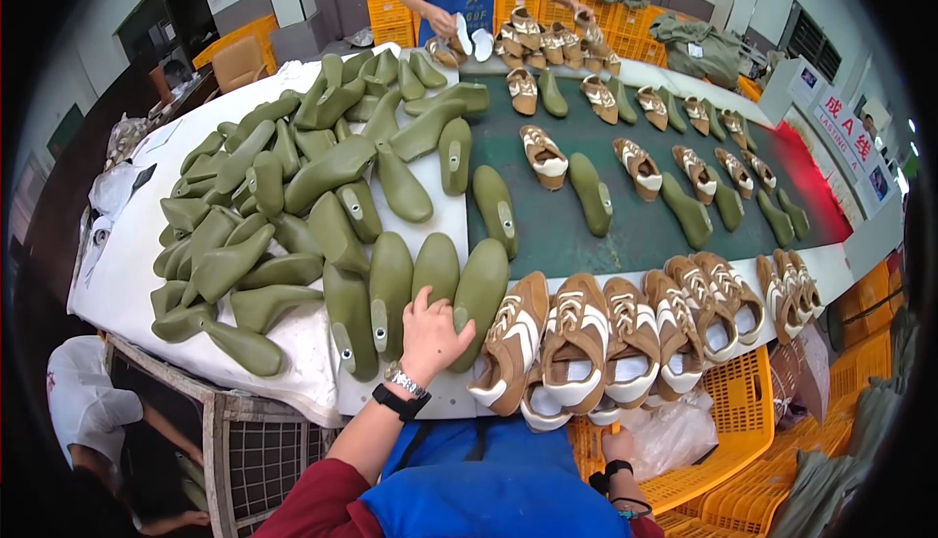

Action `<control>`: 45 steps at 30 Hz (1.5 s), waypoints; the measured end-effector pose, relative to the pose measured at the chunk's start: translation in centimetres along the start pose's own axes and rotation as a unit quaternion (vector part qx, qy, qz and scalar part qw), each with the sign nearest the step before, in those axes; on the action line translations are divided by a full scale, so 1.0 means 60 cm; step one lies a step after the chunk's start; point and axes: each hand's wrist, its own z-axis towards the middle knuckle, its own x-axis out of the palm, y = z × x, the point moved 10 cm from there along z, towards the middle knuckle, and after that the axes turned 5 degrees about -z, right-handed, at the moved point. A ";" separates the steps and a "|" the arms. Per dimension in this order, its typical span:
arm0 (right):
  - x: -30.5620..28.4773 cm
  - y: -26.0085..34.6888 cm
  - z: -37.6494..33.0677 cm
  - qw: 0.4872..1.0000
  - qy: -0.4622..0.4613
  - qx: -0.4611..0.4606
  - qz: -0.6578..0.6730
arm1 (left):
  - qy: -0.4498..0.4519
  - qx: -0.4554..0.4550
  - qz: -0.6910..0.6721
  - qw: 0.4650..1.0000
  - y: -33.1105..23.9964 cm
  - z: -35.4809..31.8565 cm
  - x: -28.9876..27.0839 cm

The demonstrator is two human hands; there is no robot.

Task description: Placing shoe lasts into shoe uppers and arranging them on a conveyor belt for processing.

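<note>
My left hand [432,339] lies over the near end of a green shoe last [436,264], its fingers and thumb closed round it. Similar lasts stand on both sides: one on the left [391,289] and another on the right [482,294], close to my thumb. Below the table edge, my right hand [618,445] is beside a yellow-orange plastic crate [738,411]; its fingers are mostly hidden. Above it, brown-and-white sneakers [576,338] line the table's front edge, toes pointing away from me.
Many green lasts [327,172] are heaped on the white tabletop [122,274] at left. On the dark green belt [547,255], sneakers and lasts sit in rows. A co-worker in a blue apron [459,0] handles shoes opposite. Another person [88,396] bends at lower left beside a metal-framed cart [259,450].
</note>
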 end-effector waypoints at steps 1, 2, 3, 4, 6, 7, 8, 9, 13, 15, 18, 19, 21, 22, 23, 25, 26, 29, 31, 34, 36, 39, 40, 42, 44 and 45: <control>-0.006 -0.007 -0.003 1.000 -0.010 0.004 0.008 | 0.015 0.002 0.014 1.000 -0.011 -0.003 0.003; -0.008 -0.015 -0.005 1.000 -0.010 0.014 0.011 | 0.004 0.014 0.016 1.000 -0.027 -0.001 -0.001; -0.009 -0.011 -0.005 1.000 -0.006 0.018 0.007 | -0.002 0.016 0.013 1.000 -0.026 -0.007 -0.005; -0.011 -0.005 -0.008 1.000 -0.005 0.020 0.000 | -0.004 0.008 0.018 1.000 -0.021 -0.013 -0.006; -0.005 0.000 -0.005 1.000 -0.006 0.016 -0.004 | -0.005 0.001 0.022 1.000 -0.017 -0.023 -0.016; 0.000 0.002 -0.004 1.000 -0.001 0.011 -0.011 | -0.007 0.005 0.021 1.000 -0.017 -0.031 -0.022; 0.002 0.003 -0.002 1.000 -0.004 0.013 -0.007 | -0.006 -0.001 0.020 1.000 -0.014 -0.037 -0.026; 0.006 0.000 0.000 1.000 0.003 0.014 -0.011 | -0.003 -0.004 0.018 1.000 -0.013 -0.042 -0.027; 0.008 -0.015 0.004 0.999 0.017 0.038 -0.004 | -0.011 0.023 0.003 1.000 -0.033 -0.026 -0.021; 0.004 -0.046 0.001 0.996 0.009 0.083 0.022 | 0.001 0.038 -0.013 0.999 -0.055 -0.012 -0.007; 0.004 -0.060 -0.001 0.995 0.016 0.086 0.045 | 0.028 0.041 -0.019 0.999 -0.070 -0.020 -0.019; 0.002 -0.038 -0.004 0.995 0.061 0.071 0.036 | 0.012 0.078 0.002 0.997 -0.065 -0.032 -0.013; 0.001 0.007 0.008 0.995 0.095 0.021 -0.015 | 0.013 0.116 0.065 0.991 -0.056 -0.050 -0.023; -0.007 0.009 0.004 0.994 0.104 0.027 -0.016 | 0.007 0.093 0.042 0.995 -0.062 -0.047 -0.034; -0.014 0.010 -0.003 0.992 0.119 0.024 -0.023 | 0.027 0.081 0.020 0.996 -0.077 -0.040 -0.045; -0.031 -0.004 -0.024 0.993 0.105 0.051 -0.006 | 0.068 0.085 -0.030 0.994 -0.089 -0.026 -0.039; -0.034 -0.009 -0.031 0.993 0.104 0.054 -0.007 | 0.070 0.100 -0.020 0.992 -0.098 -0.023 -0.038; 0.012 -0.030 -0.015 0.996 0.076 0.047 0.018 | 0.054 0.133 0.001 0.990 -0.109 -0.026 -0.036; 0.014 -0.021 -0.008 0.996 0.075 0.043 0.020 | 0.037 0.142 0.013 0.989 -0.103 -0.024 -0.038; 0.008 -0.014 -0.006 0.996 0.077 0.040 0.013 | 0.028 0.153 0.009 0.988 -0.106 -0.024 -0.040; 0.003 -0.007 -0.006 0.996 0.077 0.038 0.013 | -0.002 0.145 0.034 0.989 -0.108 -0.024 -0.053; -0.001 -0.006 -0.009 0.996 0.077 0.042 0.020 | -0.003 0.150 0.030 0.988 -0.110 -0.022 -0.052; -0.001 -0.007 -0.009 0.996 0.076 0.040 0.016 | -0.008 0.160 0.027 0.987 -0.115 -0.023 -0.055; 0.003 -0.012 -0.011 0.996 0.076 0.043 0.012 | 0.003 0.155 0.029 0.988 -0.116 -0.023 -0.052; 0.012 -0.022 -0.009 0.996 0.073 0.053 0.027 | 0.016 0.154 0.031 0.987 -0.117 -0.023 -0.046; 0.016 -0.024 -0.007 0.995 0.075 0.057 0.029 | 0.009 0.153 0.034 0.988 -0.116 -0.025 -0.048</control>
